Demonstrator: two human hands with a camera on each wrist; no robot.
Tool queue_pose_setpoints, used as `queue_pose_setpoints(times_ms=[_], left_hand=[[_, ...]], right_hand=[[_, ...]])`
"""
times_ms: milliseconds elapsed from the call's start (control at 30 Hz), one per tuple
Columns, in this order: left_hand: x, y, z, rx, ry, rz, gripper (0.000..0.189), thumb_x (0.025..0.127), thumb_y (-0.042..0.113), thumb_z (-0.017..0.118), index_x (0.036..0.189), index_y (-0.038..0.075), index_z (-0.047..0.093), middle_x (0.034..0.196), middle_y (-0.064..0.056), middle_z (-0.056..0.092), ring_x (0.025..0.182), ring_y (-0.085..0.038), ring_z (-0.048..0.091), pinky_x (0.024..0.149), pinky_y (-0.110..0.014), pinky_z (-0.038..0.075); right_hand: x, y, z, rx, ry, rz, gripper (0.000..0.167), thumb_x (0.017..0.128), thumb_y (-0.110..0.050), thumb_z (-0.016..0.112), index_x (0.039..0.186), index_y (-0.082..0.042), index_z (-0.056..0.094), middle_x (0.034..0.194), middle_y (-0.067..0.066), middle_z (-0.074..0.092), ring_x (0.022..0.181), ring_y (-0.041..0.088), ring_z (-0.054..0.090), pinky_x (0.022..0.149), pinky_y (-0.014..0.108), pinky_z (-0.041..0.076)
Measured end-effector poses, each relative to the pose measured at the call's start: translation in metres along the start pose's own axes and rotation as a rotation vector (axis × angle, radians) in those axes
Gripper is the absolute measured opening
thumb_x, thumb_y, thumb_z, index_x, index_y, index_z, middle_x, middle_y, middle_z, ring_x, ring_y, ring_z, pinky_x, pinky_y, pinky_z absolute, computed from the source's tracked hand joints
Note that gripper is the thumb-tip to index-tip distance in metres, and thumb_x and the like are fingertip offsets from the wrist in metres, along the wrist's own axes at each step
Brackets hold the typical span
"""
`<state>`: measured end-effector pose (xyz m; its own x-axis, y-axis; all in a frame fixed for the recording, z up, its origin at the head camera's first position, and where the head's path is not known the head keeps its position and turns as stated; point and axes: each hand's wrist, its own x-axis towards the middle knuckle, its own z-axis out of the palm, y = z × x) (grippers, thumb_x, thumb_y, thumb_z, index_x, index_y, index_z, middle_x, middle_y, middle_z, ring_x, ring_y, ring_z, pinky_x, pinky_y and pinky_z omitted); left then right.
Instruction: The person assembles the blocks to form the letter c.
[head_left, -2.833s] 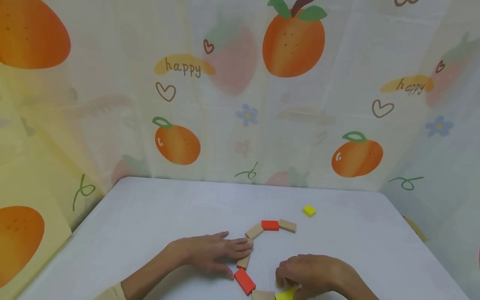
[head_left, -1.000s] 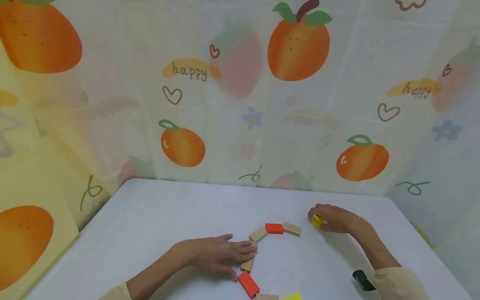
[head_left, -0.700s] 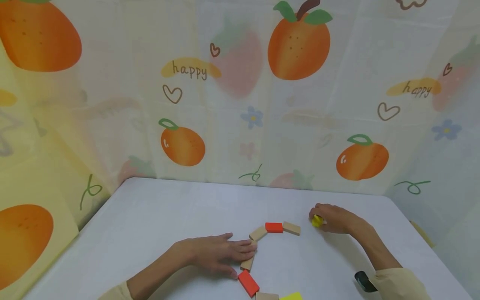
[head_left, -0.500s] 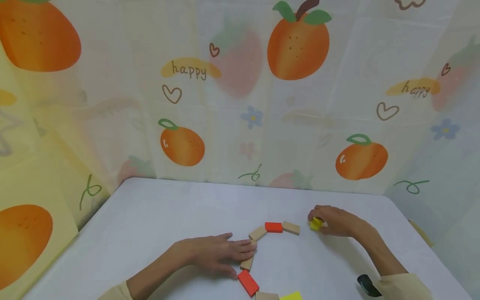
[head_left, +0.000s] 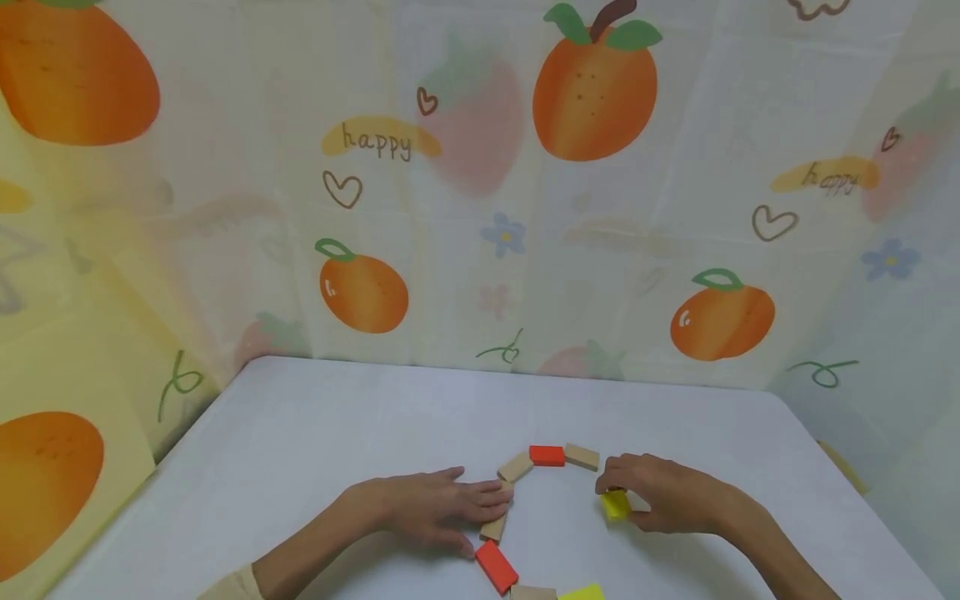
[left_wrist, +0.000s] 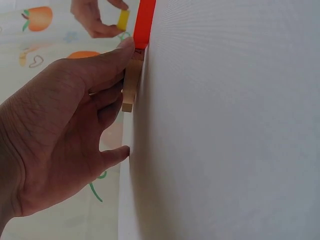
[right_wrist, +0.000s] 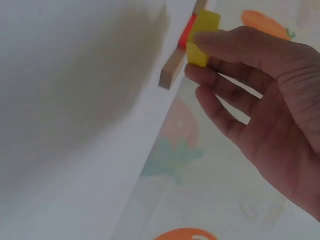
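Observation:
My right hand (head_left: 671, 496) pinches a yellow block (head_left: 617, 506) between thumb and fingers, off the table in the right wrist view (right_wrist: 200, 42). It is inside the right end of a curved row of flat blocks. My left hand (head_left: 435, 508) lies with fingers outstretched, fingertips resting on a plain wooden block (head_left: 493, 527) of the row, its thumb near a red block (head_left: 497, 567). Farther along are a wooden block (head_left: 515, 467), a red block (head_left: 547, 456) and a wooden end block (head_left: 582, 457). The left fingers cover part of the row.
Nearest me, a wooden block (head_left: 533, 593) and another yellow block (head_left: 583, 592) are cut off by the frame's lower edge. The blocks lie on a white table (head_left: 375, 408). A fruit-patterned curtain (head_left: 450, 250) hangs behind and beside it.
My right hand left the near yellow block, picked up the loose yellow one at the back right, turned it in its fingers and brought it nearer me. The left hand stays on the row.

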<state>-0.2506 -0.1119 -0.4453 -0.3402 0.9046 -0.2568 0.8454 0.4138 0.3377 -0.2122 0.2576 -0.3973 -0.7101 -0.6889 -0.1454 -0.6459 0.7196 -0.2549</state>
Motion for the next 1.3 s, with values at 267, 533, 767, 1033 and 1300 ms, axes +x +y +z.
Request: queue_pose_setpoints(times_ms=[267, 533, 767, 1033, 1300], left_hand=[[-0.001, 0.001, 0.000, -0.019, 0.004, -0.004, 0.067, 0.105, 0.048, 0.057, 0.164, 0.026, 0.033, 0.174, 0.012, 0.025, 0.164, -0.012, 0.022, 0.128, -0.061, 0.028], [-0.001, 0.000, 0.000, -0.014, 0.000, -0.006, 0.068, 0.105, 0.049, 0.056, 0.164, 0.026, 0.033, 0.174, 0.012, 0.024, 0.164, -0.012, 0.022, 0.128, -0.061, 0.028], [-0.001, 0.001, -0.001, -0.015, 0.001, 0.000, 0.067, 0.106, 0.048, 0.056, 0.164, 0.025, 0.033, 0.174, 0.011, 0.024, 0.164, -0.012, 0.022, 0.128, -0.061, 0.028], [-0.001, 0.000, -0.001, -0.020, 0.001, -0.001, 0.067, 0.106, 0.048, 0.056, 0.165, 0.026, 0.032, 0.174, 0.012, 0.024, 0.164, -0.012, 0.022, 0.128, -0.061, 0.027], [-0.001, 0.002, -0.002, -0.032, -0.009, -0.013, 0.067, 0.106, 0.048, 0.056, 0.165, 0.027, 0.031, 0.175, 0.013, 0.022, 0.164, -0.010, 0.021, 0.129, -0.060, 0.027]], right_hand=[[-0.006, -0.029, 0.013, 0.063, -0.152, 0.058, 0.037, 0.085, -0.017, 0.086, 0.114, -0.036, 0.073, 0.105, -0.024, 0.064, 0.091, -0.003, 0.055, 0.092, 0.025, 0.060], [-0.007, -0.039, 0.022, 0.119, -0.209, 0.067, 0.036, 0.084, -0.018, 0.087, 0.112, -0.036, 0.073, 0.098, -0.027, 0.060, 0.087, -0.007, 0.051, 0.087, 0.018, 0.056], [-0.007, -0.037, 0.025, 0.141, -0.200, 0.059, 0.037, 0.084, -0.025, 0.089, 0.116, -0.035, 0.073, 0.098, -0.026, 0.062, 0.086, -0.008, 0.052, 0.085, 0.017, 0.056], [-0.005, -0.035, 0.025, 0.162, -0.204, 0.059, 0.034, 0.084, -0.023, 0.088, 0.113, -0.034, 0.074, 0.095, -0.026, 0.061, 0.084, -0.008, 0.053, 0.085, 0.015, 0.056], [-0.002, -0.036, 0.025, 0.192, -0.230, 0.083, 0.037, 0.082, -0.027, 0.090, 0.115, -0.033, 0.073, 0.095, -0.026, 0.060, 0.084, -0.008, 0.053, 0.083, 0.015, 0.054]])
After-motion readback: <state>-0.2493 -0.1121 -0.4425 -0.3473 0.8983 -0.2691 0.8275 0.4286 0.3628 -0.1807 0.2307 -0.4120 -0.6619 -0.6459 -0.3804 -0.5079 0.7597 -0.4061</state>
